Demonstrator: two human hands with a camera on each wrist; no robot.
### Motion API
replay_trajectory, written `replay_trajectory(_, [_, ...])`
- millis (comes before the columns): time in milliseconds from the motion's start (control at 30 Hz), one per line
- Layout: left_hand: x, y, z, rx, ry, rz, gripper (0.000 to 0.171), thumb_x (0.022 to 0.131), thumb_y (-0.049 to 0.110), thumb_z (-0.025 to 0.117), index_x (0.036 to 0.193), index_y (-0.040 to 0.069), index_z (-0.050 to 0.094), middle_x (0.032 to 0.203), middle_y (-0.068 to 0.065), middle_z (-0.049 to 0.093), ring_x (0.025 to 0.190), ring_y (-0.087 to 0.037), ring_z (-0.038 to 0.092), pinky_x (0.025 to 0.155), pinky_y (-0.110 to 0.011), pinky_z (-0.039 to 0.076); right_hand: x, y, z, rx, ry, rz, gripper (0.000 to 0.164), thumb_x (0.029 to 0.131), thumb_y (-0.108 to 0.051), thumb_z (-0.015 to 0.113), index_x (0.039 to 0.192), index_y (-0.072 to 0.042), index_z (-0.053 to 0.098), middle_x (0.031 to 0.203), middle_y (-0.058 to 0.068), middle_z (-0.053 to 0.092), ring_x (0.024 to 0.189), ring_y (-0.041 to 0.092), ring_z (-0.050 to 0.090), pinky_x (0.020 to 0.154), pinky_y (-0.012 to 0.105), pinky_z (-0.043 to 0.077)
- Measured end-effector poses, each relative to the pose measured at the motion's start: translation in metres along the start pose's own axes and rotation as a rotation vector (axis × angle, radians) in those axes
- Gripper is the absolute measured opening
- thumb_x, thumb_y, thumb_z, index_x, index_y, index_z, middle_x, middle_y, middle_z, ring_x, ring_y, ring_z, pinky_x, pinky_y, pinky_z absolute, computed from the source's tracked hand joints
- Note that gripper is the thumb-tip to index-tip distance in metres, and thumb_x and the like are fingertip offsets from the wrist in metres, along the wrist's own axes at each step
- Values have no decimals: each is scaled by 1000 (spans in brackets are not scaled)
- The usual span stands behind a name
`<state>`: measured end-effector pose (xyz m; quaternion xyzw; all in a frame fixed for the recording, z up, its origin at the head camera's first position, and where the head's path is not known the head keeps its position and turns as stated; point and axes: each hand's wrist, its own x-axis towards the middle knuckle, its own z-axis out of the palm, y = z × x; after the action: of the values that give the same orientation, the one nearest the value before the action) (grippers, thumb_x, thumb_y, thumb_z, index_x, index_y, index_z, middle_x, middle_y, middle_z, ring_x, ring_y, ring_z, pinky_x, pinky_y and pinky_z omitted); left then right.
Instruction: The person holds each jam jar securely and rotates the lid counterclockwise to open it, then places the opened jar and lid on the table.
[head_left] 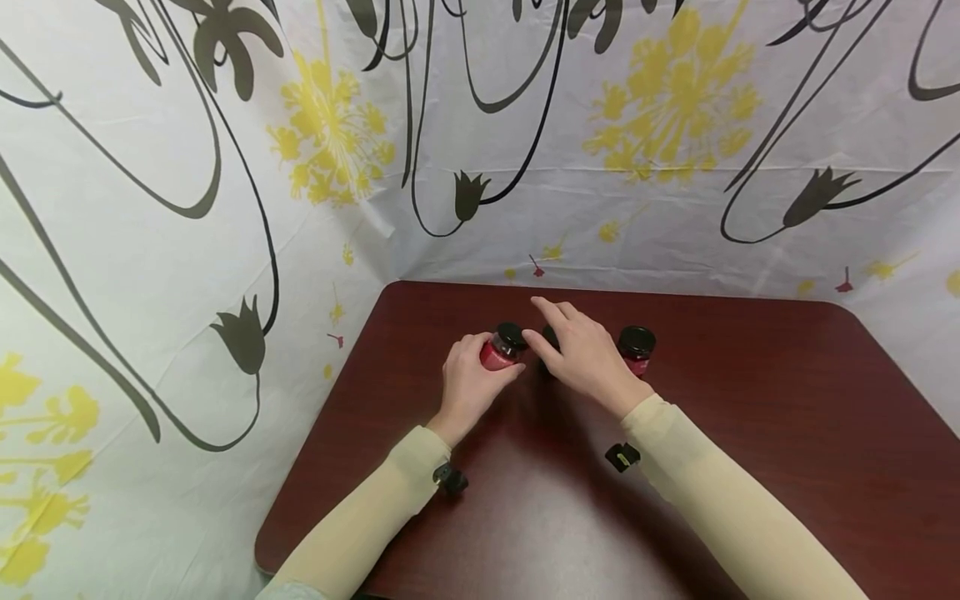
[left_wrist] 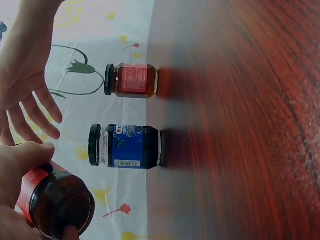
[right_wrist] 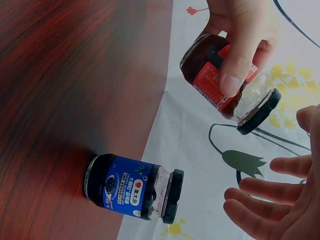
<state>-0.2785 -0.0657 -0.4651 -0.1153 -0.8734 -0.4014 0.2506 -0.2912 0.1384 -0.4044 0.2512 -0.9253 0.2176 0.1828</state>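
My left hand (head_left: 471,379) grips a red-labelled glass jar (right_wrist: 212,82) with a black lid, held tilted above the table. Dark contents fill its lower part, and the glass below the lid looks smeared. Close to that lid, my right hand (head_left: 588,354) has its fingers extended and holds nothing. A blue-labelled jar (left_wrist: 129,146) of dark contents, also black-lidded, stands upright on the table; in the head view my right hand mostly hides it. Farther right stands another red-labelled jar (head_left: 636,348), with amber contents showing in the left wrist view.
The dark red wooden table (head_left: 750,433) has rounded corners. A white cloth (head_left: 510,150) printed with yellow flowers and dark stems hangs behind it and along the left side. Small black cameras sit at both wrists.
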Motion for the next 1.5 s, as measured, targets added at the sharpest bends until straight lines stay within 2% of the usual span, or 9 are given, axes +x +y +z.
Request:
replay_trajectory(200, [-1, 3, 0, 20, -6, 11, 61, 74, 46, 88, 119, 12, 66, 107, -1, 63, 96, -17, 54, 81, -39, 51, 0, -1, 1, 18, -5, 15, 66, 100, -62, 43, 152, -21, 45, 131, 11, 59, 105, 31, 63, 87, 53, 52])
replay_trajectory(433, [-2, 7, 1, 39, 24, 73, 59, 72, 46, 89, 114, 11, 68, 103, -1, 65, 92, -18, 55, 77, -38, 52, 0, -2, 3, 33, -19, 17, 62, 101, -61, 42, 146, -18, 51, 121, 12, 65, 92, 30, 66, 81, 52, 53])
replay_trajectory(667, [-2, 12, 1, 62, 25, 97, 58, 71, 47, 89, 111, 11, 68, 99, -1, 64, 90, -18, 55, 76, -37, 50, 1, -3, 3, 34, -14, 7, 59, 103, -61, 37, 134, -15, 59, 115, 7, 70, 89, 25, 68, 78, 49, 54])
replay_trajectory(767, [-3, 14, 1, 67, 25, 109, 57, 71, 46, 89, 110, 11, 68, 99, -1, 64, 90, -18, 54, 75, -37, 50, 1, -3, 4, 31, -13, 16, 59, 102, -62, 36, 127, -16, 62, 106, 5, 71, 82, 23, 67, 73, 46, 54])
replay_trajectory(933, [-4, 17, 1, 80, 17, 121, 54, 73, 46, 88, 109, 12, 68, 98, 0, 64, 89, -16, 53, 74, -35, 50, -1, -5, 5, 1, -16, 40, 58, 100, -67, 32, 112, -20, 64, 82, -3, 65, 65, 16, 59, 59, 38, 49])
replay_trajectory(1067, [-5, 19, 1, 95, 17, 140, 54, 73, 47, 88, 109, 12, 68, 98, 1, 65, 89, -16, 53, 73, -34, 50, -2, -6, 6, -20, -11, 51, 55, 100, -68, 32, 101, -21, 62, 68, -5, 56, 58, 17, 53, 52, 37, 44])
replay_trajectory(1267, [-7, 20, 0, 105, 26, 166, 52, 72, 46, 88, 106, 12, 69, 94, 0, 64, 87, -17, 54, 72, -34, 50, -3, -7, 7, -11, -20, 65, 55, 99, -69, 33, 92, -22, 61, 65, -6, 53, 55, 17, 51, 50, 36, 42])
replay_trajectory(1500, [-10, 20, 1, 110, 15, 184, 53, 72, 47, 88, 107, 11, 69, 95, 0, 63, 88, -16, 53, 72, -32, 51, -4, -8, 7, 30, -33, 79, 57, 97, -72, 37, 90, -20, 60, 66, -7, 55, 56, 15, 52, 53, 34, 43])
